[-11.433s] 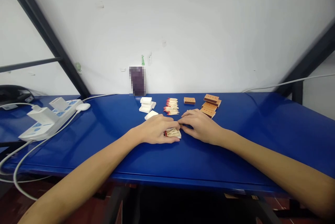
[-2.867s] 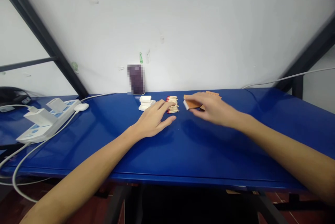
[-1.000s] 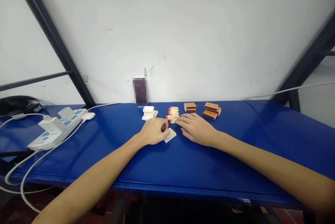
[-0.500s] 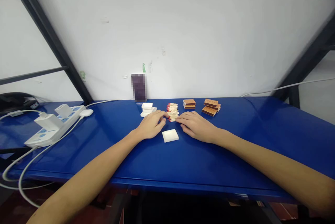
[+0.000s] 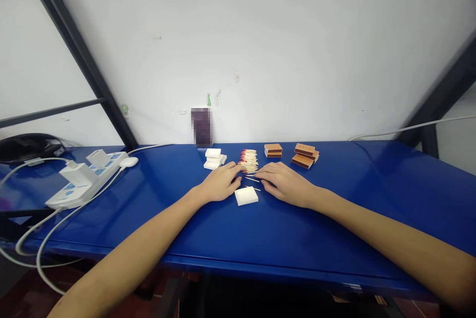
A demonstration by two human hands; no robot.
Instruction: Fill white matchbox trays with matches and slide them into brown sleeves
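Note:
Both my hands rest on the blue table (image 5: 334,238) near its middle. My left hand (image 5: 220,184) lies with loosely curled fingers, its fingertips at the near edge of a pile of red-tipped matches (image 5: 249,160). My right hand (image 5: 284,183) lies flat with fingers stretched toward the same pile. A few loose matches (image 5: 253,179) lie between the two hands. An empty white matchbox tray (image 5: 246,195) sits just in front of them, touched by neither hand.
A stack of white trays (image 5: 213,158) stands left of the match pile. Brown matchbox sleeves lie in two groups, one (image 5: 273,150) right of the pile and one (image 5: 305,155) further right. A white power strip (image 5: 84,179) with plugs and cables is at the far left.
My left hand let go of the white tray, which now lies alone on the table. Both hands reached to the match pile and drew a few matches out toward me.

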